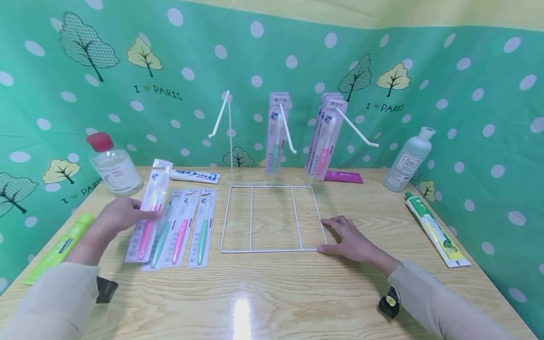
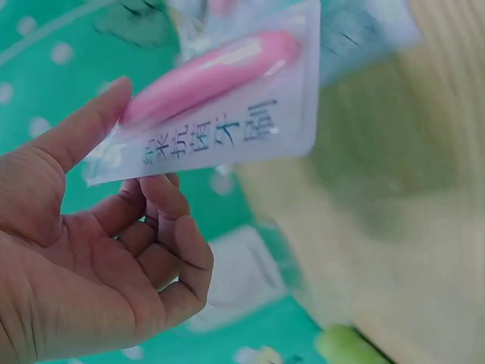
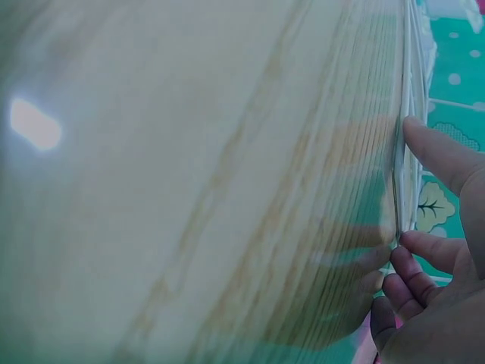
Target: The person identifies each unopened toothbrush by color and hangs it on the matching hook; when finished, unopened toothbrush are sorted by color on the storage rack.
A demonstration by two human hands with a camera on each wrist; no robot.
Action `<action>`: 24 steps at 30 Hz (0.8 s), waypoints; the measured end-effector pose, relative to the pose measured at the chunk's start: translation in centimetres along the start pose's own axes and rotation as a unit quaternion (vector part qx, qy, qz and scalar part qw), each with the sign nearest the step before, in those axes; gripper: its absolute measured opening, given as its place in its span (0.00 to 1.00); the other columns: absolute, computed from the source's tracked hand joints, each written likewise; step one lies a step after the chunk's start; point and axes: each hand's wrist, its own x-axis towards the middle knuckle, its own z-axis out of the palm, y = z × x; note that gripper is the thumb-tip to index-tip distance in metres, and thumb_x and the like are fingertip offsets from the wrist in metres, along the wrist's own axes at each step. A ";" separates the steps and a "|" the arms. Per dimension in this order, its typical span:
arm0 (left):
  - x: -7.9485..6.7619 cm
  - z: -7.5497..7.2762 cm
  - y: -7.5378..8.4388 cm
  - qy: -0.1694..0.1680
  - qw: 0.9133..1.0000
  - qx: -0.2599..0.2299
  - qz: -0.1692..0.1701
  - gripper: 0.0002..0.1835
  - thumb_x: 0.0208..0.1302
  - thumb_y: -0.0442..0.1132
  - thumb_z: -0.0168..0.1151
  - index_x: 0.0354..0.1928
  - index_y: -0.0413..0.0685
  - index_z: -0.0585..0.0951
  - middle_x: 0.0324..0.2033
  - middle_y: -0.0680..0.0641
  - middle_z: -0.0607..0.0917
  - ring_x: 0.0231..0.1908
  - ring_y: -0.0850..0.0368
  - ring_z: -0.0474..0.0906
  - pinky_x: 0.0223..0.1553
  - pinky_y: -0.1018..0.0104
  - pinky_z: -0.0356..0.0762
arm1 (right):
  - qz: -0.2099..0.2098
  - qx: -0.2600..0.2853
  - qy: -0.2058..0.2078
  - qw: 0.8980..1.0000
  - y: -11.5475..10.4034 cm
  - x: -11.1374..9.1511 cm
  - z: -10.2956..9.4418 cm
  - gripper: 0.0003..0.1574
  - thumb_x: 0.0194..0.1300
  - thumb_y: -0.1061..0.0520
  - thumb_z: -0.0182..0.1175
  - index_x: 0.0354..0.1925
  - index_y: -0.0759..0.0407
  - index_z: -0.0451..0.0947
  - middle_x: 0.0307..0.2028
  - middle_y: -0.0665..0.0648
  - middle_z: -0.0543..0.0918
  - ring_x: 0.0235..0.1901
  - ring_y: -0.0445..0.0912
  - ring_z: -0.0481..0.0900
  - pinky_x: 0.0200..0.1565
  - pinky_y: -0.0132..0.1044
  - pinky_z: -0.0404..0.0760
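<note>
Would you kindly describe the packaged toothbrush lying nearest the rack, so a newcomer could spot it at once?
On the wooden table, find the white wire rack that the right hand touches. Just left of it lies the packaged toothbrush. Its teal handle sets it apart from the pink-handled pack beside it; the table's other teal-handled pack lies farther left.
</note>
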 end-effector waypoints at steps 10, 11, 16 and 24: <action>-3.0 3.0 7.4 0.042 0.990 0.007 0.138 0.35 0.52 0.59 0.62 0.51 0.36 0.75 0.37 0.41 0.81 0.34 0.52 0.78 0.37 0.56 0.78 | -0.002 0.003 0.002 1.000 0.1 0.0 0.1 0.51 0.49 0.35 0.64 0.64 0.58 0.61 0.58 0.62 0.63 0.58 0.58 0.59 0.57 0.60 0.61; -3.2 3.5 8.1 0.041 0.988 0.001 0.147 0.33 0.52 0.59 0.62 0.50 0.37 0.76 0.36 0.42 0.81 0.33 0.53 0.78 0.35 0.58 0.78 | -0.002 0.003 0.001 1.000 0.1 0.0 0.1 0.51 0.49 0.35 0.64 0.64 0.58 0.61 0.58 0.62 0.63 0.58 0.59 0.59 0.57 0.60 0.61; -3.8 6.5 11.0 0.042 0.978 -0.017 0.202 0.24 0.51 0.54 0.65 0.41 0.41 0.80 0.28 0.48 0.82 0.28 0.56 0.77 0.28 0.64 0.77 | -0.003 0.006 0.002 1.000 0.2 0.1 0.1 0.51 0.49 0.35 0.64 0.64 0.57 0.61 0.58 0.62 0.63 0.59 0.58 0.59 0.57 0.60 0.61; -5.6 11.3 16.2 0.009 0.956 -0.045 0.288 0.12 0.49 0.48 0.69 0.34 0.51 0.83 0.25 0.56 0.82 0.25 0.59 0.76 0.26 0.66 0.76 | -0.005 0.005 0.002 1.000 0.0 0.0 0.0 0.51 0.49 0.36 0.64 0.64 0.59 0.62 0.57 0.62 0.64 0.58 0.58 0.59 0.57 0.59 0.61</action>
